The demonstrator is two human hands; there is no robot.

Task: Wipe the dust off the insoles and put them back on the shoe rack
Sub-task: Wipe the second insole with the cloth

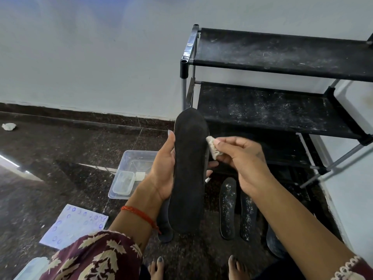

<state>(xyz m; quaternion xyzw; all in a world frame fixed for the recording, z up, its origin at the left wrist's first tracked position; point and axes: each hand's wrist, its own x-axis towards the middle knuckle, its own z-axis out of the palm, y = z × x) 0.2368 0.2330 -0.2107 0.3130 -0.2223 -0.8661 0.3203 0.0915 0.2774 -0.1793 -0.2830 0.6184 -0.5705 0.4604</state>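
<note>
A: Start closest to the camera. What do you see?

B: Bare toes [159, 265] on the dark speckled floor [40, 158], and a maroon leaf-print sleeve [94, 257] on the left arm, with a red thread [139, 215] round the wrist. A patterned sheet [74, 225] lies on the floor beside that arm.

A: And the hands?

B: The left hand [163, 174] grips a dark insole [189, 168] held upright, thumb along its left edge and fingertips showing past the right edge. A second dark piece [164, 225] hangs behind the heel; I cannot tell what holds it. The right hand [246, 160] pinches a small pale cloth [213, 148] between thumb and fingers, and the cloth touches the insole's right edge.

A: Any other insoles?

B: Two dusty insoles [228, 207] lie side by side on the floor just right of the held one, white specks all over them. Another dark object [274, 245] sits to their right, partly hidden by the forearm.

A: Further out?

B: A clear plastic tub [139, 156] on the floor behind the left hand, with a smaller lidded box [123, 182] inside. The black shoe rack [282, 106] stands against the wall, its upper shelves streaked with dust. A crumpled white scrap [9, 126] lies far left near the skirting.
</note>
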